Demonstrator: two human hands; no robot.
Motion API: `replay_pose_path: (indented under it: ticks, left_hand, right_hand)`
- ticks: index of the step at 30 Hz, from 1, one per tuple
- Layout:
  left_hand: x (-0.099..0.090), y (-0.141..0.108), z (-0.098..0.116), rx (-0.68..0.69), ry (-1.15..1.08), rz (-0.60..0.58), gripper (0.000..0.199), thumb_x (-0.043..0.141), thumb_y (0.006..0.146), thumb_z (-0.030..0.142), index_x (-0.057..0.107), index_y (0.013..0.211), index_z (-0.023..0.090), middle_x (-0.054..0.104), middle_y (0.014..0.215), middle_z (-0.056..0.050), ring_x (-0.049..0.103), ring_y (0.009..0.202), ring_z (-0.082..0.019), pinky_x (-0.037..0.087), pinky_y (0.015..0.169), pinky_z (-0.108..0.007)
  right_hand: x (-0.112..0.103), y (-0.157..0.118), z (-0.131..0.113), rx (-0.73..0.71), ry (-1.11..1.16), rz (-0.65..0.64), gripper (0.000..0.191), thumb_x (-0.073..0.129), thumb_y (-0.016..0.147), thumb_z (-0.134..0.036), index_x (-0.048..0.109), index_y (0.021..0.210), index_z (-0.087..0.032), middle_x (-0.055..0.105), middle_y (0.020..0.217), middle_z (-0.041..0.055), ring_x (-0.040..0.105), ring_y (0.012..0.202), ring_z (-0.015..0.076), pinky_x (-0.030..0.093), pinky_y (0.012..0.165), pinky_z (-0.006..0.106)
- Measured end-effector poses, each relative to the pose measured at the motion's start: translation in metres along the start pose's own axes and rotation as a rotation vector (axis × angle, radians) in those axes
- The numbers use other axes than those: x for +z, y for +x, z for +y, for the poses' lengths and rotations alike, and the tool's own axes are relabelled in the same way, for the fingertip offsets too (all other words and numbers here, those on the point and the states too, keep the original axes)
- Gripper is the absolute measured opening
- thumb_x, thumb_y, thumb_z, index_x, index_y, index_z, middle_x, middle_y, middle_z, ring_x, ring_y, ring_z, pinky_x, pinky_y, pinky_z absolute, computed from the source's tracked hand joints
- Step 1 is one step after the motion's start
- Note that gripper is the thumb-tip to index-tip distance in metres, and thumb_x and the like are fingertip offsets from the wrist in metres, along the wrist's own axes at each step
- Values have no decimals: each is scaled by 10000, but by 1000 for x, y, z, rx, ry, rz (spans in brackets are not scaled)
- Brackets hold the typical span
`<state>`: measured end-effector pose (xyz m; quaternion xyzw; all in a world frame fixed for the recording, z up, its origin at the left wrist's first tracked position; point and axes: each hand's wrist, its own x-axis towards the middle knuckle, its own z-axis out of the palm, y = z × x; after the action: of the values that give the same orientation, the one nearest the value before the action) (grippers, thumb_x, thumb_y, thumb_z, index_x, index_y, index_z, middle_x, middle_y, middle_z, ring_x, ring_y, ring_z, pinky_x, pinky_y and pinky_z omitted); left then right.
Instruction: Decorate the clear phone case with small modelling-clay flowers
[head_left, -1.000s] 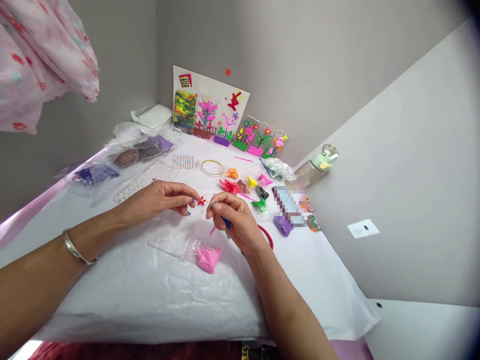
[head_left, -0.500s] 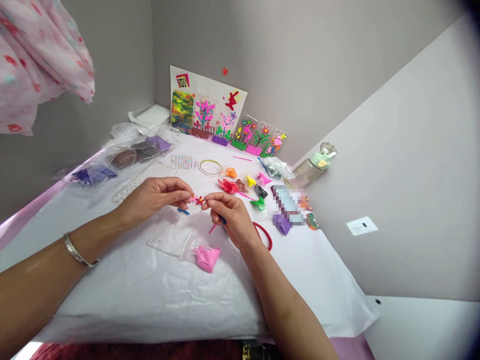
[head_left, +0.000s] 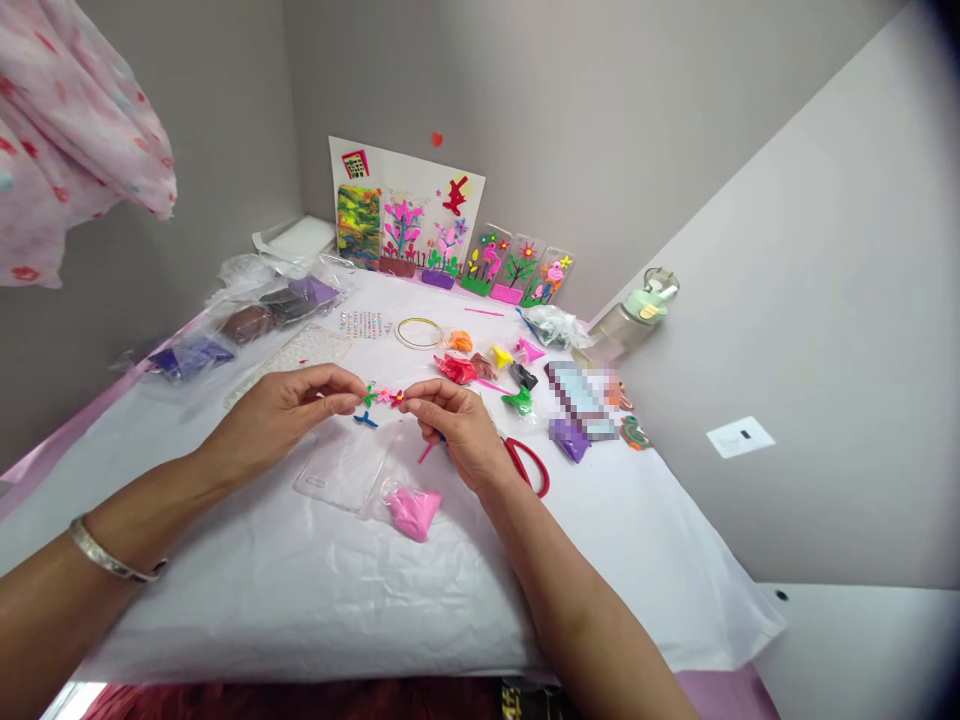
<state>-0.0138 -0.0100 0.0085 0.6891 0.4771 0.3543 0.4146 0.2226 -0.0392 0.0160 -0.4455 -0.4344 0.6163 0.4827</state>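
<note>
My left hand (head_left: 304,398) is closed in a pinch, its fingertips at a small green clay flower (head_left: 370,395). Beside it are a pink flower (head_left: 384,395) and a red flower (head_left: 397,398), close together in a row. My right hand (head_left: 459,425) pinches at the red end; a bit of blue shows among its lower fingers. Whether the flowers are joined, I cannot tell. Below them lies a blue clay piece (head_left: 365,420) with pointed parts. A clear phone case (head_left: 337,475) lies under the hands, near a bag of pink clay (head_left: 415,512).
Red-handled scissors (head_left: 541,465) lie right of my right hand. Behind are bags of red clay (head_left: 454,368) and green clay (head_left: 517,401), a rhinestone sheet (head_left: 364,325) and a bangle (head_left: 419,333). Decorated panels (head_left: 519,270) lean on the wall; a bottle (head_left: 626,325) stands right.
My left hand has drawn a little to the left, so the green flower and more of the blue piece show. My right hand stays pinched at the red flower. The view has shifted slightly.
</note>
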Motion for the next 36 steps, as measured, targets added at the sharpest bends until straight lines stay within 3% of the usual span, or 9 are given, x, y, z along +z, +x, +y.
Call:
replay_pose_path:
  ticks: [4,10,16,20,25,36]
  left_hand:
    - [5,-8,-16,-81,-77,27,425,812,777,635,815,1026,291,862,1061,-32,782,993,-296,589,898,-370]
    - [6,-14,-15,-45,146,76,444,710,848,726,804,832,292,814,819,-6,714,761,-250,531,706,-330]
    - [10,-15,-30,-39,125,43,392,700,889,673,828,1031,331,871,1105,-31,782,1047,-327,589,956,-401]
    - [13,-18,-39,-26,128,62,339,725,876,612,802,1038,324,844,1077,-38,771,1030,-322,587,963,-410]
    - [17,-18,-37,93,222,102,278,687,897,578,787,935,321,790,982,-41,723,941,-299,564,883,-383]
    - [22,-19,-35,129,259,96,282,647,918,575,775,941,324,792,963,-68,711,910,-323,559,859,-450]
  right_hand:
    - [2,-2,-1,21,4,-15,374,1007,632,-420,790,863,-221,739,728,-20,468,588,99,333,575,273]
    - [3,-3,0,26,-17,-42,373,975,675,-492,792,848,-217,738,747,-17,450,566,91,335,563,277]
    - [4,-2,1,40,-32,-42,342,976,657,-437,818,868,-219,688,699,-39,455,584,97,339,581,276]
    - [4,-2,4,39,-3,-83,306,961,665,-378,795,869,-221,725,716,-31,459,574,94,326,575,269]
    - [4,-1,5,33,-2,-87,303,953,680,-393,776,862,-229,771,772,-14,448,570,91,326,566,267]
    - [4,0,4,35,-8,-76,376,992,632,-464,765,828,-237,733,721,-38,454,562,92,330,545,262]
